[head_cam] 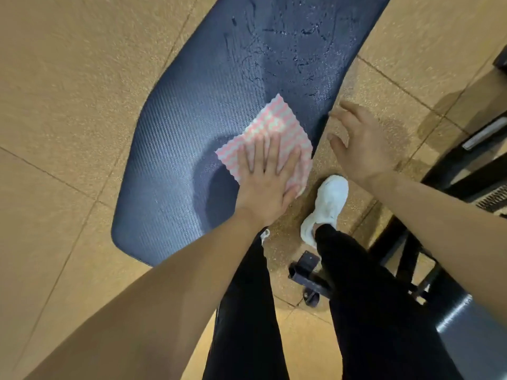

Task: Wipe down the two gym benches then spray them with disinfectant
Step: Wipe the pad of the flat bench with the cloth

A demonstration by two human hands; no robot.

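Note:
A dark blue padded gym bench (175, 127) runs from the lower left to the top of the view, with wet streaks on its far part. A pink-and-white patterned cloth (274, 124) lies flat on the pad near its right edge. My left hand (263, 179) presses flat on the cloth's near half, fingers spread forward. My right hand (359, 141) hovers just off the bench's right edge with its fingers apart, holding nothing. No spray bottle is in view.
Tan speckled floor tiles (55, 78) surround the bench. My legs in black trousers and a white shoe (326, 207) stand beside the bench's right side. A black metal frame with a small wheel (310, 281) sits by my foot. Dark equipment (466, 171) lines the right edge.

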